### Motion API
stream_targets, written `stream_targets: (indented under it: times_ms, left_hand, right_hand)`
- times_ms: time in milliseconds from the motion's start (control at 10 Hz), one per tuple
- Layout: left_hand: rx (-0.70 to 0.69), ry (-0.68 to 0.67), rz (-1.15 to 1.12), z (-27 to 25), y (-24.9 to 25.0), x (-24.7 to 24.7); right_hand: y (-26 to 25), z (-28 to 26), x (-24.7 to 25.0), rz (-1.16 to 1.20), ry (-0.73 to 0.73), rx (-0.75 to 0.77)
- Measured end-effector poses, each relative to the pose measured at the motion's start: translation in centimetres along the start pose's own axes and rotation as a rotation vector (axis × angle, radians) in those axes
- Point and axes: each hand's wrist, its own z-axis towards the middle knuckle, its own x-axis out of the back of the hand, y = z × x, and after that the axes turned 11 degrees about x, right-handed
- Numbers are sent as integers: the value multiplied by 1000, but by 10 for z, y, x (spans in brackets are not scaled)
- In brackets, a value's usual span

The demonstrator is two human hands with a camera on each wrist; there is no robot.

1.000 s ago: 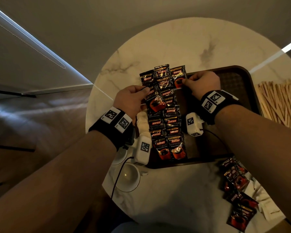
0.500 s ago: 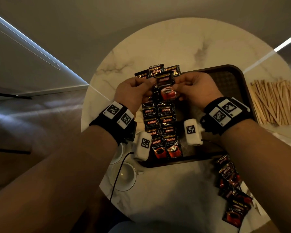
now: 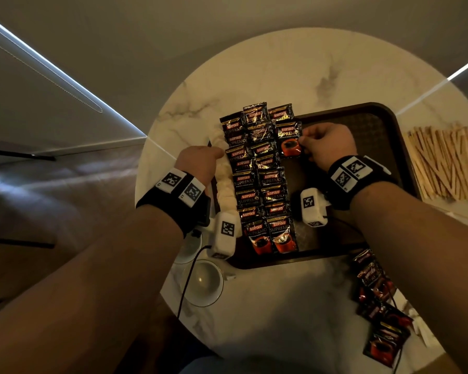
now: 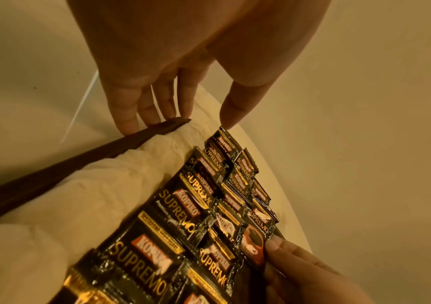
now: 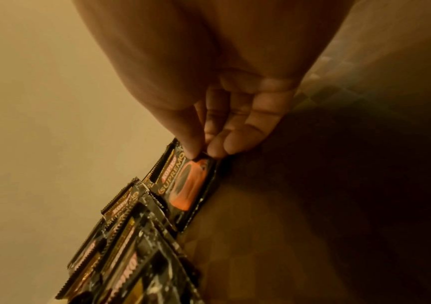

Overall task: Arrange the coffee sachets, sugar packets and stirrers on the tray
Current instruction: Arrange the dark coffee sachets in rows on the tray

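Black Kopiko coffee sachets (image 3: 260, 182) lie overlapped in two columns on the left part of the dark brown tray (image 3: 373, 130). My right hand (image 3: 325, 144) pinches the edge of one coffee sachet (image 3: 289, 139) at the top of a third column, thumb and fingers (image 5: 218, 149) on its rim (image 5: 183, 185). My left hand (image 3: 200, 160) is relaxed, its straight fingertips (image 4: 141, 119) touching the tray's left rim (image 4: 79, 156) beside a row of white sugar packets (image 3: 223, 171). Wooden stirrers (image 3: 449, 160) lie on the table to the right of the tray.
Loose coffee sachets (image 3: 381, 314) and white packets lie on the round marble table (image 3: 281, 306) at the lower right. A white cup (image 3: 203, 283) on a saucer stands near the table's front left edge. The tray's right half is bare.
Both hands held a sachet together above the columns; now the left hand has let go and dropped to the tray's left rim, and the right hand has carried the sachet right and down.
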Motion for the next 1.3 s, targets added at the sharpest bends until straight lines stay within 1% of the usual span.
stream_targets:
  times_ms: [100, 300, 400, 500, 600, 700, 800, 900, 1000, 1100, 1200, 1300]
  left_hand:
    - [9, -15, -4, 5, -2, 2]
    - [-7, -14, 0, 14, -7, 1]
    - [-7, -12, 3, 15, -8, 2]
    - [1, -18, -13, 13, -8, 2]
    - [-11, -7, -42, 1, -3, 5]
    - [-152, 119, -50, -23, -2, -3]
    - [-358, 206, -31, -59, -10, -21]
    - [-474, 32, 154, -111, -45, -60]
    - [-560, -169, 426, -148, -96, -100]
    - [-659, -305, 813, -165, -144, -135]
    - [-760, -324, 1071, -176, -165, -163]
    - [-879, -217, 1264, -180, -166, -190]
  right_hand:
    - [2, 2, -2, -46, 39, 0]
    - [1, 0, -9, -114, 70, 10]
    - [-2, 1, -10, -126, 84, -15]
    - [-4, 1, -7, -100, 71, -63]
    - [-11, -5, 8, -66, 56, -50]
    - [-25, -24, 38, -2, 7, -10]
    - [-42, -56, 77, 50, -25, 44]
    - [-46, -97, 121, 42, -49, 61]
    - [-29, -142, 157, 13, -113, 77]
    - [10, -183, 180, -152, -232, 34]
    - [57, -221, 185, -374, -315, 23]
    - [101, -259, 175, -567, -458, 41]
